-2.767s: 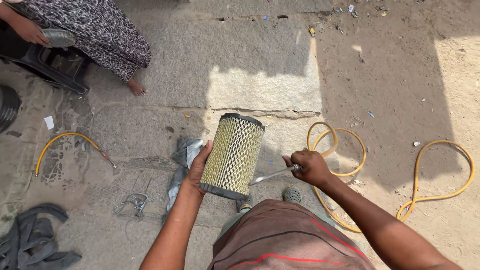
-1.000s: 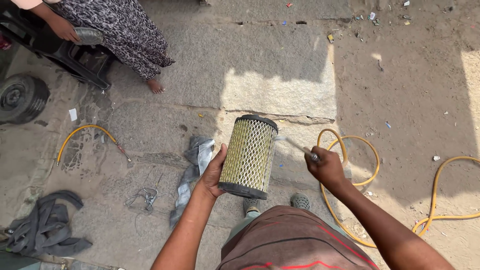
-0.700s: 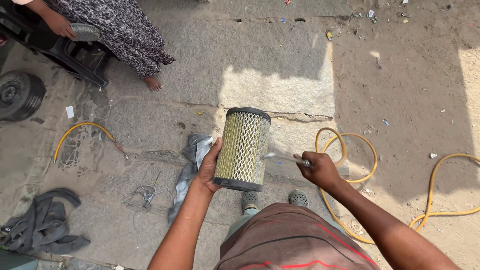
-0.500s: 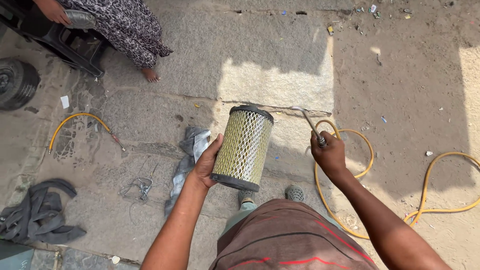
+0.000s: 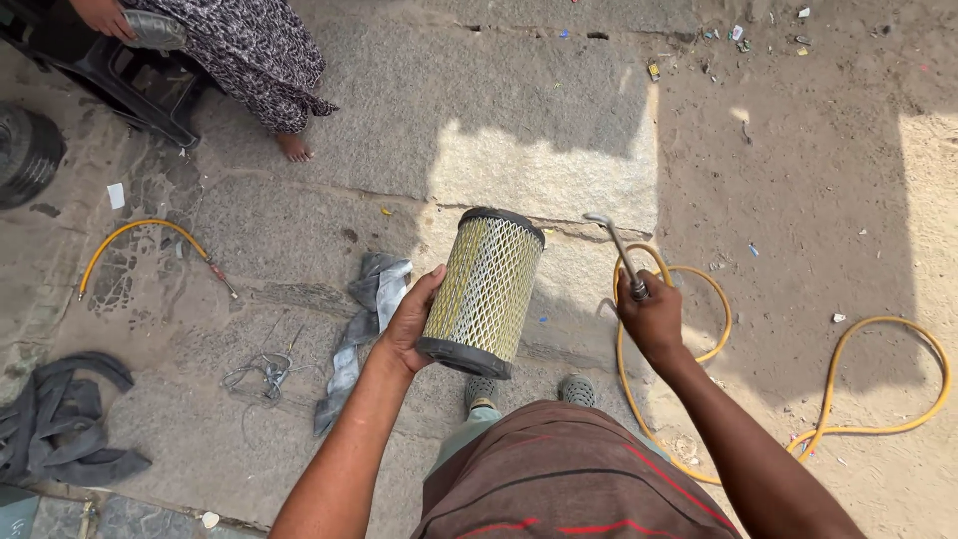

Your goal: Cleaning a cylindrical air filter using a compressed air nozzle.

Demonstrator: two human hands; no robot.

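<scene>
My left hand [image 5: 407, 321] grips a cylindrical air filter [image 5: 484, 290] with yellow pleats under metal mesh and black end caps, held tilted at the middle of the view. My right hand [image 5: 651, 317] is shut on a metal air nozzle [image 5: 619, 253] with a bent tip, raised to the right of the filter and apart from it. A yellow hose [image 5: 836, 399] runs from that hand in loops over the sandy ground on the right.
A grey rag [image 5: 361, 324] lies on the stone slabs left of the filter, with tangled wire [image 5: 263, 370] beside it. A second yellow hose [image 5: 130, 236], dark rubber strips [image 5: 62, 424] and a tyre [image 5: 25, 155] lie at left. A seated person [image 5: 239, 50] is at top left.
My right hand has lifted the nozzle away from the filter's side and turned it upward. The filter stays in my left hand, barely moved.
</scene>
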